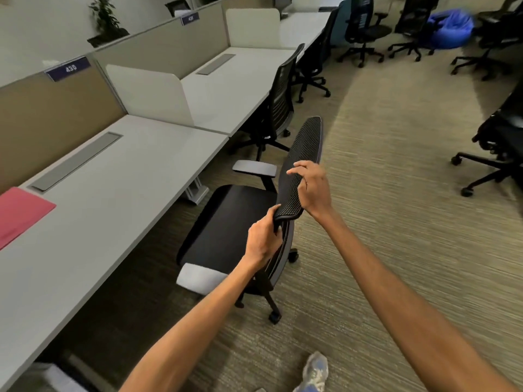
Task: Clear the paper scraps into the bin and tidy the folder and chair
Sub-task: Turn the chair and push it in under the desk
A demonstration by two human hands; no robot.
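A black office chair (226,222) with a mesh back and grey armrests stands on the carpet beside the white desk (119,199), its seat partly out from under the desk edge. My left hand (261,239) grips the near corner of the mesh backrest. My right hand (312,186) holds the top edge of the same backrest a little farther along. A pink folder (19,213) lies flat on the desk at the far left, partly cut off by the frame. No paper scraps show on the desk.
A second black chair (278,106) is tucked at the neighbouring desk just beyond. More chairs (365,29) and a blue beanbag (452,26) stand across the carpeted aisle. A white bin (48,376) sits under the desk at bottom left. My shoe (314,369) is near the bottom edge.
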